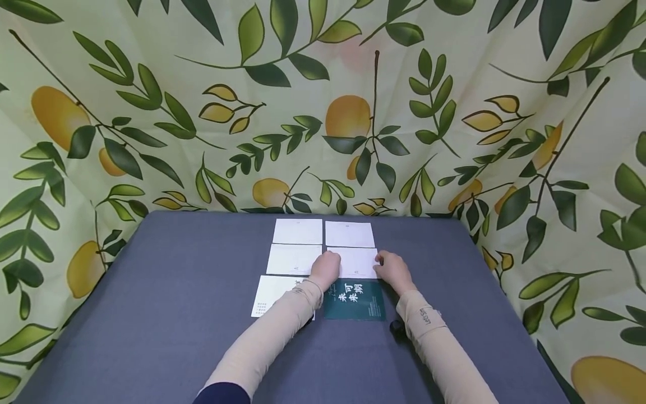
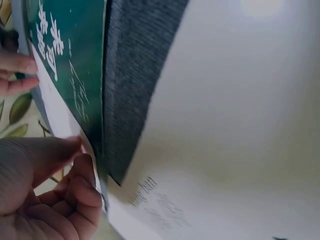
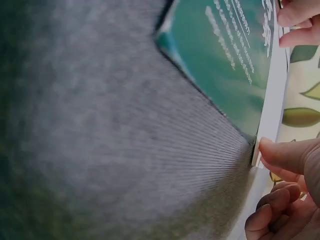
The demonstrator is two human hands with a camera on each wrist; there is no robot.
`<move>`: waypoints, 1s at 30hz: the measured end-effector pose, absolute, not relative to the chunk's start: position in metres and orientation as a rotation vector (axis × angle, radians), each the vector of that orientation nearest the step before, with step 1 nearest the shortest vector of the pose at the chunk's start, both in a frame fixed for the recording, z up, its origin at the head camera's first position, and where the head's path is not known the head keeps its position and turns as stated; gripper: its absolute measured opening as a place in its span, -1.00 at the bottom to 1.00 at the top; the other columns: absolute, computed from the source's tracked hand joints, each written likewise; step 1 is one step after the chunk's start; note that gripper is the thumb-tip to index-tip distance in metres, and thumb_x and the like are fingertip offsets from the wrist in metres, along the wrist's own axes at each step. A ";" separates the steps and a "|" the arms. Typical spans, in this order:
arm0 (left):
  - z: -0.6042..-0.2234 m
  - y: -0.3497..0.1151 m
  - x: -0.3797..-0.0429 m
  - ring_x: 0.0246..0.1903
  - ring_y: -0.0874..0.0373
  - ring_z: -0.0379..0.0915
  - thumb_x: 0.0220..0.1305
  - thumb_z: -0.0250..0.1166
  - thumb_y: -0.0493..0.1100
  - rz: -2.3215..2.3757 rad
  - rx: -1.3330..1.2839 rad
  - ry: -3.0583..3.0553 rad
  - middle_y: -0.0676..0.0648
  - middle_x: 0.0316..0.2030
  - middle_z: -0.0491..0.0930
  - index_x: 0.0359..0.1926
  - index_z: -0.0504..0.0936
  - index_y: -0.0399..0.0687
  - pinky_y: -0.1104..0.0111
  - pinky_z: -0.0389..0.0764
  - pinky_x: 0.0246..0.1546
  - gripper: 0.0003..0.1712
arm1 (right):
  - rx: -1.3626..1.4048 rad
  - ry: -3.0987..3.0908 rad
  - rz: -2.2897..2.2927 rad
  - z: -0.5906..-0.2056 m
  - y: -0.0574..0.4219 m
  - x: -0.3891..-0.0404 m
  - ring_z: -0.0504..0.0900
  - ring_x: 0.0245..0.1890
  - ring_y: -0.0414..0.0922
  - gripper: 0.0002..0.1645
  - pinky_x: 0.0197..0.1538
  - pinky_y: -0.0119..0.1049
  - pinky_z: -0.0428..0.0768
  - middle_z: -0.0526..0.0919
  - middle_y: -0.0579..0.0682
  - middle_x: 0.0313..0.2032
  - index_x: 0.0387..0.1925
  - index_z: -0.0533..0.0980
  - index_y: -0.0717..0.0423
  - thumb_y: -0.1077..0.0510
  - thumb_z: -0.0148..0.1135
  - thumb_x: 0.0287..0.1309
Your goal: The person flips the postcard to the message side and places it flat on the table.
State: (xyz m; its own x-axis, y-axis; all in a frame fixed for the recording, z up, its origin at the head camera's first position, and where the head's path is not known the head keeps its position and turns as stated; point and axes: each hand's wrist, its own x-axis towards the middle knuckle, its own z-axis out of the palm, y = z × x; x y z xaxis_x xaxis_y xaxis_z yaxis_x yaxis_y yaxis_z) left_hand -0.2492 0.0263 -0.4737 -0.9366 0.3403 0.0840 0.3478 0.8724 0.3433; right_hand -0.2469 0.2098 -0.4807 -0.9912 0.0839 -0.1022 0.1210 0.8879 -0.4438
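A white card lies in the middle row of the right column, with a hand at each side. My left hand pinches its left edge between thumb and fingers, as the left wrist view shows up close. At the opposite edge, my right hand pinches the card's corner, its thumb on top in the right wrist view. Directly below, on the near side, lies a dark green card with white brush-style characters.
Two white cards, one at the top left and one at the top right, form the far row. Another white card is in the middle left, and a printed white card lies partly under my left forearm. A grey cloth covers the table.
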 end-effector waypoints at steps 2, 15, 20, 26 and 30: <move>-0.473 0.022 -0.251 -0.35 0.04 0.65 0.20 0.12 -0.33 -0.645 -0.537 -3.019 -0.18 -0.38 0.70 -0.33 0.70 -0.25 0.28 0.65 -0.24 -0.79 | 0.168 2.975 -0.733 -0.481 0.209 -0.246 0.47 -0.38 -0.02 -0.71 -0.27 -0.16 0.48 0.62 0.18 -0.25 -0.12 0.52 0.25 0.20 0.18 0.12; -0.469 -0.008 -0.246 -0.12 -0.03 0.60 0.19 0.23 -0.04 -0.770 -0.456 -3.073 -0.19 -0.06 0.63 0.07 0.58 -0.12 0.15 0.62 -0.19 -0.56 | 0.239 2.922 -0.989 -0.469 0.207 -0.243 0.50 -0.32 -0.02 -0.61 -0.29 -0.20 0.50 0.61 0.20 -0.16 -0.02 0.52 0.23 0.08 0.14 0.20; -0.459 -0.025 -0.240 -0.12 -0.04 0.60 0.22 0.20 0.00 -0.824 -0.409 -3.025 -0.21 -0.02 0.62 0.14 0.50 -0.15 0.15 0.62 -0.20 -0.48 | 0.200 2.859 -1.177 -0.462 0.197 -0.240 0.40 -0.46 -0.10 -0.65 -0.48 -0.37 0.32 0.45 0.06 -0.45 -0.06 0.55 0.15 0.03 0.16 0.20; -0.444 -0.050 -0.229 -0.49 0.15 0.52 0.20 0.23 0.00 -0.825 -0.287 -2.962 -0.11 -0.32 0.65 0.09 0.54 -0.12 0.35 0.50 -0.54 -0.53 | 0.220 2.700 -1.548 -0.458 0.176 -0.229 0.45 -0.53 -0.11 -0.71 -0.47 -0.34 0.44 0.47 0.05 -0.52 -0.12 0.56 0.17 0.07 0.17 0.20; -0.438 -0.066 -0.222 -0.56 0.21 0.39 0.18 0.25 -0.01 -0.791 -0.237 -2.947 -0.06 -0.46 0.55 0.06 0.56 -0.11 0.43 0.33 -0.64 -0.55 | 0.199 2.636 -1.627 -0.456 0.163 -0.222 0.55 -0.46 -0.03 -0.62 -0.35 -0.14 0.59 0.56 0.14 -0.40 0.00 0.49 0.22 0.09 0.16 0.20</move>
State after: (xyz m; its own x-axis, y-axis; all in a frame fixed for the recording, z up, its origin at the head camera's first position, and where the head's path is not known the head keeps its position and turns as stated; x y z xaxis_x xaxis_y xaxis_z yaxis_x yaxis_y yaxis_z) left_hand -0.2224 -0.0655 -0.4378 -0.9848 0.1278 0.1177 0.1695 0.8548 0.4905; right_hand -0.2219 0.1634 -0.4556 -0.9911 0.0893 -0.0988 0.1283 0.4426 -0.8875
